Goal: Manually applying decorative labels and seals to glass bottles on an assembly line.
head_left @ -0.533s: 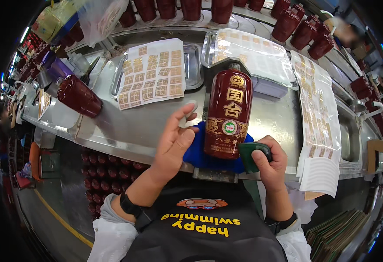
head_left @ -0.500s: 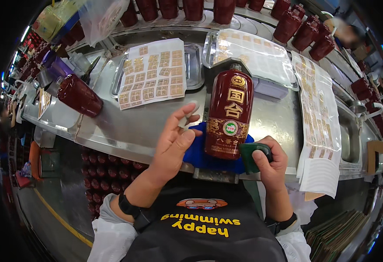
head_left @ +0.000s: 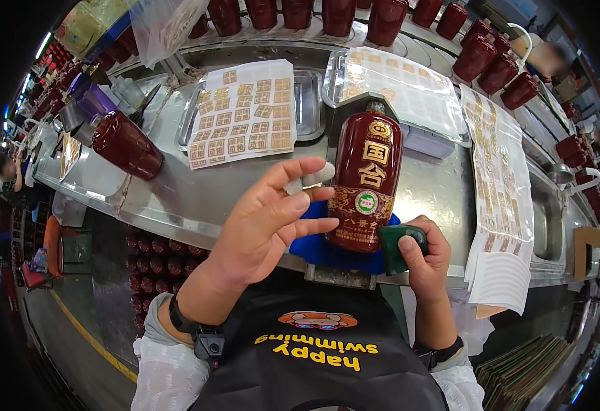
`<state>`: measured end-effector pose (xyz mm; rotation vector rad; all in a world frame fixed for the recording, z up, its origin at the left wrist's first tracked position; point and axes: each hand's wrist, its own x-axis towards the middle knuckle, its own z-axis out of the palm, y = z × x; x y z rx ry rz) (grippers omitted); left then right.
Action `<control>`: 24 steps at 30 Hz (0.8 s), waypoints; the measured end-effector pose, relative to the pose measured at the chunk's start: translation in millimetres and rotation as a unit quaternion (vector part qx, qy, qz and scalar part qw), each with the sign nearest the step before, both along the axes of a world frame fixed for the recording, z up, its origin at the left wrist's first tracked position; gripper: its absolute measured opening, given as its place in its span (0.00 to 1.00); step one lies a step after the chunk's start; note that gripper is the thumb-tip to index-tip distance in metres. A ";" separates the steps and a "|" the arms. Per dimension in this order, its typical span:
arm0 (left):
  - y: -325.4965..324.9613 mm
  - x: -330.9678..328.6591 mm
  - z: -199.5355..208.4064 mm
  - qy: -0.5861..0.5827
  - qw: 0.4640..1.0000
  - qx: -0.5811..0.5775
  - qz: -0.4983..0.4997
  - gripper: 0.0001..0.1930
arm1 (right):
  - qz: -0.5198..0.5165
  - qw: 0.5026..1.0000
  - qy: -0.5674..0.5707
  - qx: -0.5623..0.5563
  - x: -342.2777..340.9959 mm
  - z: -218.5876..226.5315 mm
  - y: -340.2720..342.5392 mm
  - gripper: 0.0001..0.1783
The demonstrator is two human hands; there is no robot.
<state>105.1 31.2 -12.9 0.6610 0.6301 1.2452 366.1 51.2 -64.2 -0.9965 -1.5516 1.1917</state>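
Observation:
A dark red bottle (head_left: pixel 366 179) with gold lettering and a round green-and-white badge lies before me in a dark metal holder (head_left: pixel 359 101), its neck away from me. Blue cloth (head_left: pixel 306 248) shows beneath its base. My left hand (head_left: pixel 262 219), with pale covers on some fingertips, hovers beside the bottle's left side. Its fingers are apart and nothing shows between them. My right hand (head_left: pixel 428 257) grips a dark green, flat scraper-like piece (head_left: pixel 393 251) by the bottle's lower right corner; I cannot tell whether it touches the glass.
Left of the holder, a sheet of gold stickers (head_left: pixel 245 113) lies over a metal tray (head_left: pixel 309 103). Another sheet (head_left: pixel 402 85) covers a tray behind right, and a long strip (head_left: pixel 495 185) hangs over the right edge. A second red bottle (head_left: pixel 127 146) leans at left. More bottles (head_left: pixel 385 22) line the conveyor.
My left hand has moved right and slightly up, closer to the bottle. The right hand still grips the green piece in nearly the same spot. The whole view has shifted slightly.

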 end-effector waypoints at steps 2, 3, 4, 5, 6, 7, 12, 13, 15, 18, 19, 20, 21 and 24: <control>0.2 0.2 -2.1 0.008 1.000 -0.004 0.005 0.28 | 0.000 1.000 -0.002 0.001 1.1 -2.0 0.5 0.12; 0.4 0.4 -3.9 0.016 1.000 -0.007 0.011 0.28 | 0.000 1.000 -0.003 0.002 1.5 -2.8 0.6 0.12; 0.2 1.8 -6.3 0.016 1.000 -0.007 0.010 0.28 | -0.001 1.000 -0.003 0.002 1.8 -2.9 0.4 0.12; -0.4 3.7 -9.7 0.063 0.998 -0.007 0.029 0.29 | 0.000 1.000 -0.004 0.005 1.4 -3.1 0.4 0.12; -0.9 5.7 -13.9 0.110 0.993 -0.007 0.048 0.30 | 0.000 1.000 -0.004 0.007 1.2 -3.5 0.5 0.12; -1.2 7.5 -18.9 0.110 0.993 -0.008 0.048 0.30 | 0.000 1.000 -0.004 0.007 1.1 -4.1 1.1 0.12; 3.0 12.1 -58.0 0.416 0.890 0.177 0.062 0.39 | -0.004 1.000 0.001 0.013 0.5 -2.9 1.5 0.10; 3.5 14.4 -61.8 0.395 0.900 0.175 0.055 0.40 | -0.005 1.000 0.001 0.012 0.1 -3.1 0.9 0.10; 7.4 17.6 -64.9 0.398 0.898 0.179 0.046 0.41 | -0.006 1.000 0.014 0.008 -0.3 -4.3 1.3 0.10; 11.4 22.9 -66.0 0.323 0.930 0.165 0.048 0.40 | -0.002 1.000 0.011 0.020 0.5 -5.6 2.4 0.09; 12.2 22.8 -66.1 0.328 0.929 0.164 0.048 0.40 | -0.003 1.000 0.011 0.020 0.1 -6.2 2.3 0.09; 12.3 22.7 -65.9 0.333 0.927 0.162 0.048 0.39 | -0.005 1.000 0.016 0.017 -0.6 -6.4 2.0 0.09; 12.3 22.6 -66.5 0.333 0.928 0.162 0.047 0.39 | -0.007 1.000 0.022 0.014 -0.9 -6.5 1.8 0.09; 12.2 22.4 -68.2 0.335 0.930 0.146 0.045 0.39 | -0.001 1.000 0.022 0.008 0.3 -6.4 1.6 0.09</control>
